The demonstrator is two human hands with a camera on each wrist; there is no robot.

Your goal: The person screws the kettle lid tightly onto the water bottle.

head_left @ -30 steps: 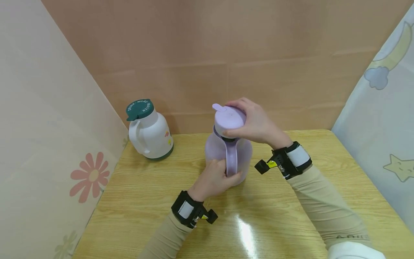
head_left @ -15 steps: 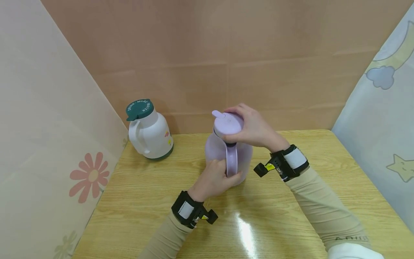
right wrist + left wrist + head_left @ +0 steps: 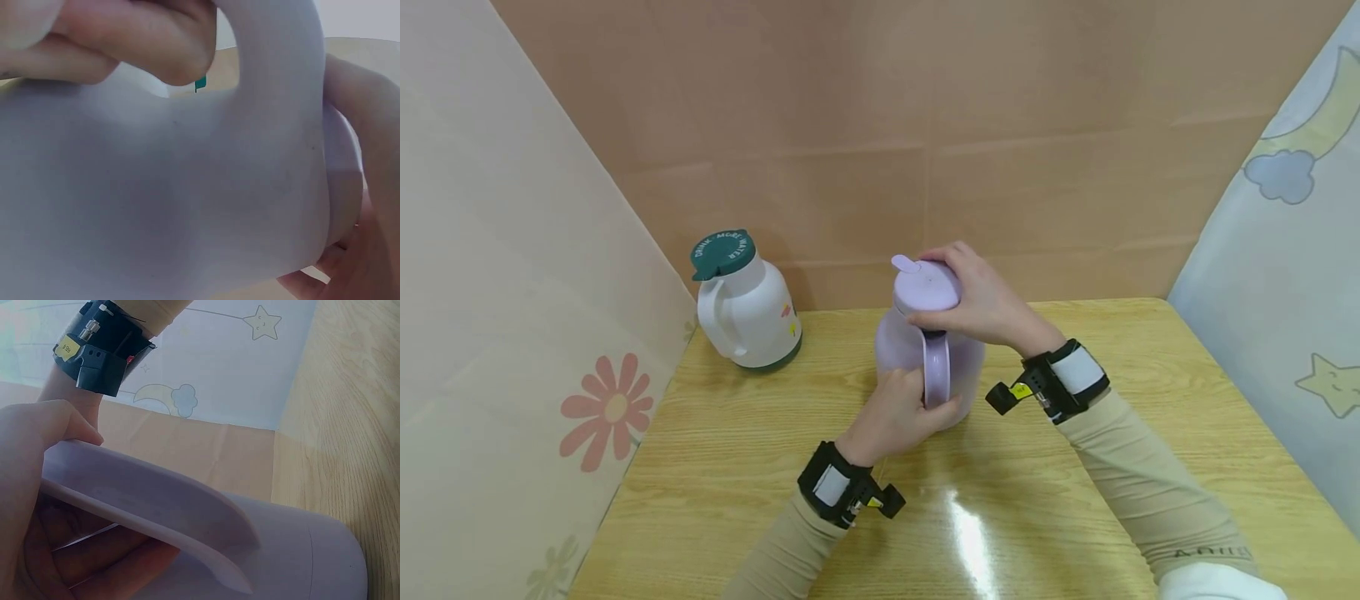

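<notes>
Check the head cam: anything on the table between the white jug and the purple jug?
Nothing. In the head view only bare wooden table lies between the white jug and the purple jug.

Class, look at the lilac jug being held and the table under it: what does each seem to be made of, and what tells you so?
Lilac jug: probably plastic, matt and smooth; one even colour across body, lid and moulded handle.
Table: wood or wood-look laminate, glossy; pale grain lines and a bright light reflection. Which of the two cannot be told.

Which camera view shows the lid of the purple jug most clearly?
The head view: the purple lid shows whole on the purple jug, gripped by the right hand. The left wrist view shows only handle and body; the right wrist view, body and fingers.
</notes>
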